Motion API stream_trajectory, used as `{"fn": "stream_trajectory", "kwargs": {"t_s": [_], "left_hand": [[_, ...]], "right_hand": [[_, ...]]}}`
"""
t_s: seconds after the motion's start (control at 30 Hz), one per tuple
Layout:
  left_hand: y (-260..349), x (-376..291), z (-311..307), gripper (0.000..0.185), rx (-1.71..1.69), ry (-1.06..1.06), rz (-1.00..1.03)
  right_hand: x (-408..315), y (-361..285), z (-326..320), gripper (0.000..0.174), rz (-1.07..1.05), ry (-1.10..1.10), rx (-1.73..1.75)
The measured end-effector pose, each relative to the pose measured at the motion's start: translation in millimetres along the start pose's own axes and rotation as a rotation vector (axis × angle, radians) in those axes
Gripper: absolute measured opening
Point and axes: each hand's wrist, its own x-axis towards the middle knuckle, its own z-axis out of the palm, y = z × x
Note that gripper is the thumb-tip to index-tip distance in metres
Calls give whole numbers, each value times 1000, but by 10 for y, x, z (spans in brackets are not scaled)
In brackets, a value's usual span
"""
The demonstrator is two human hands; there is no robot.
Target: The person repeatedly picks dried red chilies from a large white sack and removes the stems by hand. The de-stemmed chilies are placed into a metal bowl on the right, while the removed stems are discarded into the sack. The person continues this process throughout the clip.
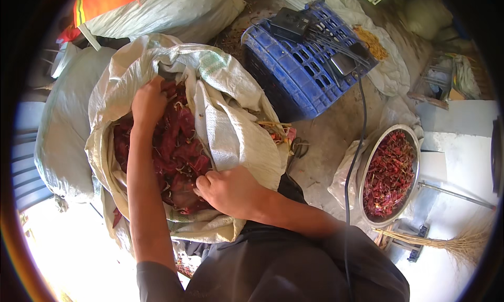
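Observation:
A large white woven sack (244, 140) stands in front of me with its mouth rolled back. Dark red dried chili peppers (177, 144) fill the part I can see inside. My left hand (149, 103) reaches to the far side of the opening, its curled fingers against the peppers and the inner fold of the sack. At the near right edge of the mouth is my right hand (232, 191), fingers bent inward over the peppers. Whether either hand grips anything is hidden by the fingers and the backs of the hands.
An upturned blue plastic crate (291, 77) carries a black box (290, 24), a phone-like device (343, 62) and thin rods. A black cable (356, 152) hangs down. At right are a metal basin (364, 199) of chili pieces and a straw broom (445, 243). Full sacks (71, 132) stand left.

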Motion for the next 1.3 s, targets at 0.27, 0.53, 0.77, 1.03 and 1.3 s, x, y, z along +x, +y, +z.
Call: {"fn": "stream_trajectory", "kwargs": {"t_s": [0.27,0.53,0.77,1.03,1.3], "left_hand": [[-233,28,-204,24,-124,-178,-42],[568,-1021,-986,29,-280,94,43],[833,-1782,-1115,32,-504,106,-78],[774,-2059,-1113,56,-1274,176,-776],[864,-2184,-1197,37,-835,117,-525]], "right_hand": [[-137,127,-520,14,213,75,-162],[388,-11,-358,46,235,327,245],[620,-51,-181,26,490,-192,1096],[438,-288,195,25,228,115,735],[381,-265,78,32,260,-26,805]]}}
